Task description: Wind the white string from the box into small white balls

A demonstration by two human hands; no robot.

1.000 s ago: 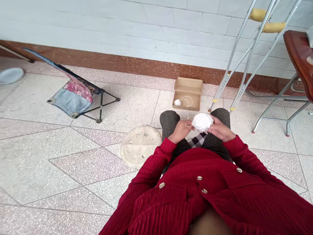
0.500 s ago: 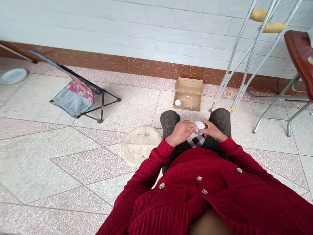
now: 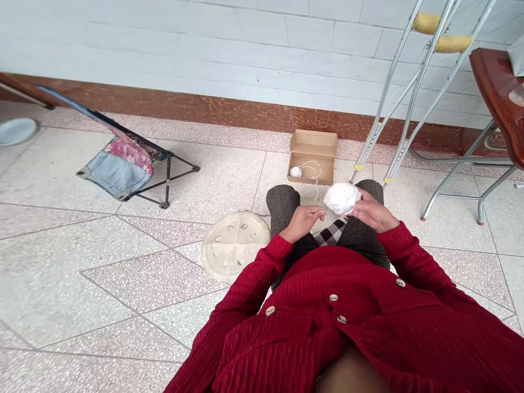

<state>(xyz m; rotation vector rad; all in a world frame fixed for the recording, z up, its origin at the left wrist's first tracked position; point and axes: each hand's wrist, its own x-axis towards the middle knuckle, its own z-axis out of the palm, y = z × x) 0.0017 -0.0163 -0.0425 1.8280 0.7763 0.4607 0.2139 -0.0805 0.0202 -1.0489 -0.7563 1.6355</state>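
My right hand (image 3: 371,211) grips a white fluffy piece (image 3: 343,198) above my right knee, its fingers wrapped around the right side. To the left of it, my left hand (image 3: 306,220) is pinched closed over my lap; what its fingertips hold is too small to make out. A thin white yarn (image 3: 316,184) runs up from near my hands to an open cardboard box (image 3: 313,145) by the wall. Inside the box lies a small white yarn ball (image 3: 295,172) with loose loops of yarn beside it. A black-and-white checked cloth (image 3: 329,233) hangs between my knees.
A round beige lid-like disc (image 3: 235,248) lies on the floor left of my legs. Farther left stands a folding stool (image 3: 123,169), with a pale basin (image 3: 18,131) beyond. Crutches (image 3: 403,147) lean on the wall at right, beside a brown chair (image 3: 497,98).
My hands have moved apart. The white piece has come up in my right hand and shows much larger, and my left hand has come off it.
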